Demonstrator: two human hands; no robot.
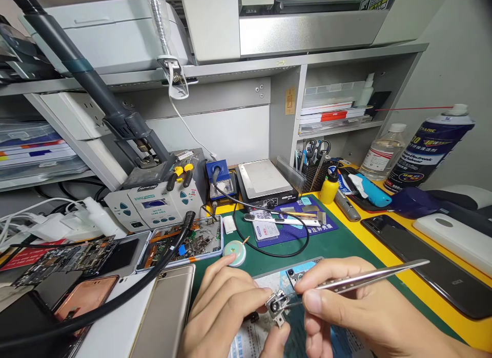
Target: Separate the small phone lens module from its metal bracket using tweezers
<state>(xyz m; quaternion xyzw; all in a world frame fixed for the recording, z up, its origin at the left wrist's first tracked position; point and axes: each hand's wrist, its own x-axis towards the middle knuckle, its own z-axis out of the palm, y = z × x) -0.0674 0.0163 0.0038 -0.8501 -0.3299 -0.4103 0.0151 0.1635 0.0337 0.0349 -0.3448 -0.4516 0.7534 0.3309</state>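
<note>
My left hand (225,309) pinches a small silvery metal part (275,304) with a round black lens-like piece, which looks like a phone camera module. Between the thumb and forefinger of my right hand (353,309) is a pair of metal tweezers (365,280). The tips point left and reach the metal part; whether they grip anything there, I cannot tell. Below both hands lies a printed sheet (265,282) in white and blue. A phone part with a dark round lens (291,273) shows just behind my right fingers.
A tray of small phone parts (221,240) and a solder-wick spool (234,253) sit behind my left hand. A black cable (154,276) crosses the left side. Phones lie on both sides, including a black one (418,265). A soldering station (154,201) stands at the back left.
</note>
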